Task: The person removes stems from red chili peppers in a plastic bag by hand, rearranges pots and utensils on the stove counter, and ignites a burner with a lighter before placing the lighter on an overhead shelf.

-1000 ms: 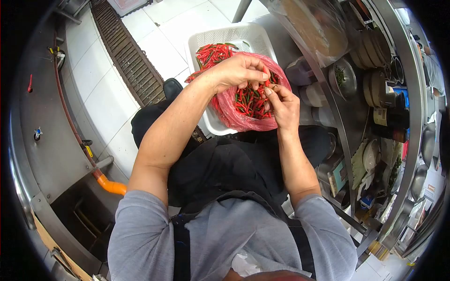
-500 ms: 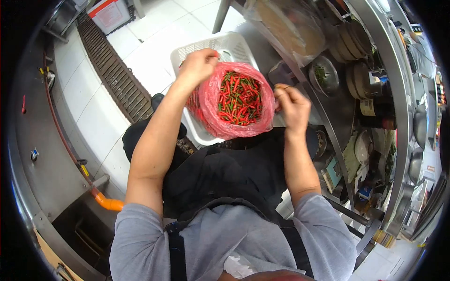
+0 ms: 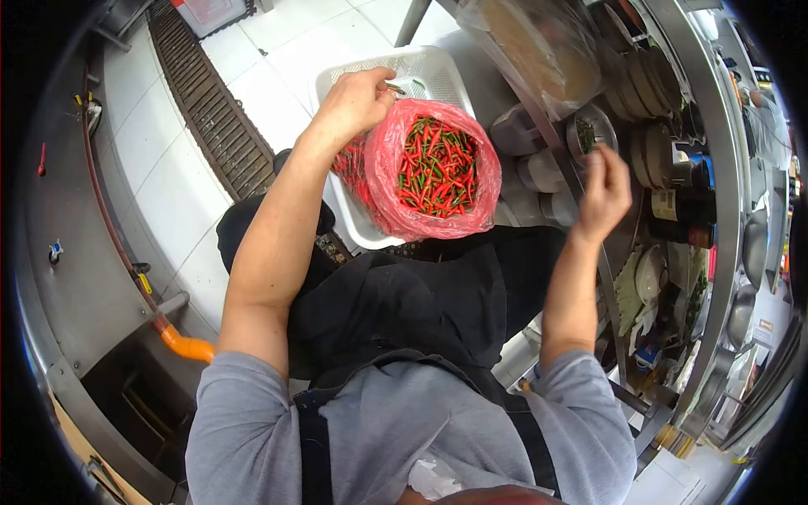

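A pink plastic bag (image 3: 387, 185) stands open in front of me, full of red and green chilies (image 3: 436, 164). It rests in a white perforated basket (image 3: 459, 80), with more chilies along the basket's left side. My left hand (image 3: 358, 99) is over the basket's left part, fingers closed, with a small dark green chili at the fingertips. My right hand (image 3: 604, 194) is raised to the right of the bag, near a metal bowl (image 3: 603, 126) holding small green bits. Its fingers are blurred, and whatever they hold is too small to make out.
A steel shelf (image 3: 711, 168) with stacked pans, jars and bowls runs along the right. A clear bag (image 3: 539, 59) hangs near its upper end. On the left are a floor drain grate (image 3: 210, 109), a steel cabinet (image 3: 63, 219) and an orange pipe (image 3: 187, 345).
Both hands were together over the bag and have parted. My left hand moved to the basket's left part; my right hand moved out to the right, near the metal bowl.
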Available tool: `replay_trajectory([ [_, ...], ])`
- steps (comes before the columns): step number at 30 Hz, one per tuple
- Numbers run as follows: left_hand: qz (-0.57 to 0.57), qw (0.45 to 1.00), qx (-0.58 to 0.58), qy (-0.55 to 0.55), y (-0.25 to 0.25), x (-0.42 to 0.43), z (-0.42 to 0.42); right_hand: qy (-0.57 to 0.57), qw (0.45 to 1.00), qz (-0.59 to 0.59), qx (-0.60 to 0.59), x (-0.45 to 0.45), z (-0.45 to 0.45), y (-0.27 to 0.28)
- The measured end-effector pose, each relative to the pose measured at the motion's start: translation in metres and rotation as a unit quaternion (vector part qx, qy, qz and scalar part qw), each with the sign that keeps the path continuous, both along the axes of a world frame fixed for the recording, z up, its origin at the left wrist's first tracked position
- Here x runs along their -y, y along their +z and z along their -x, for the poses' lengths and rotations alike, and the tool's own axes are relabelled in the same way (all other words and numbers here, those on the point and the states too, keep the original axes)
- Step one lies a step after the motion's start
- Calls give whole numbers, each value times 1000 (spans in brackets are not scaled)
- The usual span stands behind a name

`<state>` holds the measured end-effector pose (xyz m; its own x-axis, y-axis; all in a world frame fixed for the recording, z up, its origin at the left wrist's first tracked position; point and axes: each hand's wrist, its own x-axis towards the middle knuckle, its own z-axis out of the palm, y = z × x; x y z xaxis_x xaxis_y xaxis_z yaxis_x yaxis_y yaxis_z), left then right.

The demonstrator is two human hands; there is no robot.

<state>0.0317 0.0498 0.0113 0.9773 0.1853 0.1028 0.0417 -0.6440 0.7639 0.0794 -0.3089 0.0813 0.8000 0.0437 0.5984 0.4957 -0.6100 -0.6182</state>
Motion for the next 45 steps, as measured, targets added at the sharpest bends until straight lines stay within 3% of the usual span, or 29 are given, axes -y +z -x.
replay_trajectory([
  [2, 31, 999, 6, -6, -5, 4, -3, 62, 980, -25, -190, -38, 28, -15],
  [3, 30, 1000, 4, -5, -5, 6, -4, 127, 975, 73, -166, -43, 25, -40],
  [5, 22, 999, 11, -30, -5, 8, -4, 193, 948, 104, -232, -66, 23, -72],
  [9, 9, 999, 18, -37, -6, 6, -2, 172, 936, 211, -224, -91, 0, -103],
  [13, -22, 999, 20, -37, -11, 6, 0, 141, 934, 241, -221, -109, -23, -104],
  [15, -34, 998, 12, -60, -23, 13, 0, 148, 951, 227, -150, -115, -29, -105],
  [18, -169, 985, 5, -34, -38, 33, 10, 181, 952, 206, -137, -126, -22, -103],
  [21, -166, 980, -85, -62, -37, 30, 5, 220, 951, 186, -108, -137, -12, -107],
  [28, -130, 988, -67, -42, -27, 27, 4, 233, 928, 285, -61, -150, -11, -119],
  [30, -106, 984, -129, -64, -21, 26, 1, 243, 914, 317, -70, -151, -16, -119],
  [36, -121, 981, -141, -56, -13, 24, 1, 271, 876, 384, -112, -151, -24, -103],
  [45, -110, 985, -122, -62, -18, 22, -1, 285, 868, 393, -104, -148, -25, -102],
])
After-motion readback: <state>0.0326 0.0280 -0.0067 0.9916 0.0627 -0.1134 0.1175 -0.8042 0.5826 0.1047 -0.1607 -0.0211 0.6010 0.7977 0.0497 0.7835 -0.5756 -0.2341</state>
